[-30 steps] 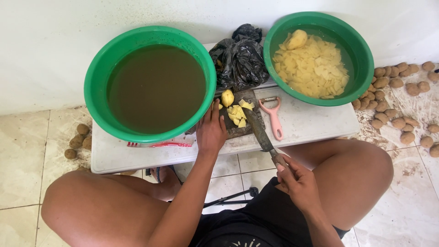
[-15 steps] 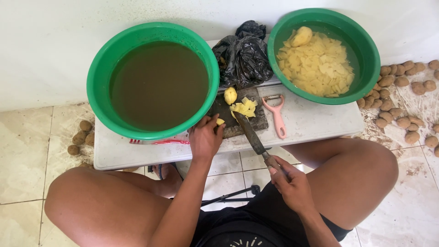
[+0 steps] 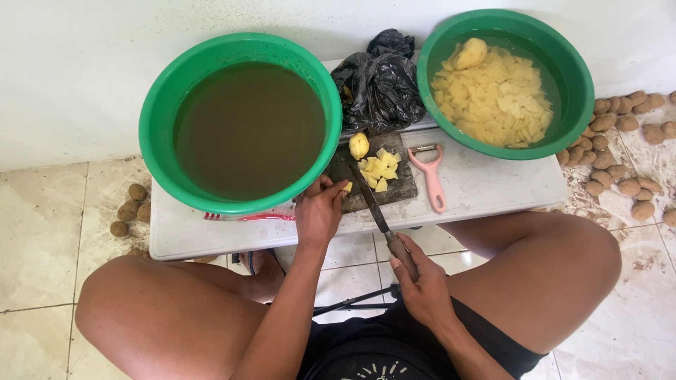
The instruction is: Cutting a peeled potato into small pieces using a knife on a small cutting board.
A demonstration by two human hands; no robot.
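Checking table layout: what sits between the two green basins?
In the head view, a crumpled black plastic bag sits between the basin of brown water and the basin of cut potato.

Both green basins (image 3: 158,134) look like smooth glossy plastic, and the pink peeler (image 3: 431,177) has the same plasticky shine. The knife (image 3: 377,211) has a dull metal blade and what looks like a wooden handle. The cutting board (image 3: 401,186) is dark, matt and rough. The black bag (image 3: 380,84) is crinkly shiny plastic, and the white worktop (image 3: 493,186) is smooth.

Left hand (image 3: 319,211) palm-down, fingers curled, forearm extended forward. Right hand (image 3: 422,281) fisted, thumb on top, wrist bent inward.
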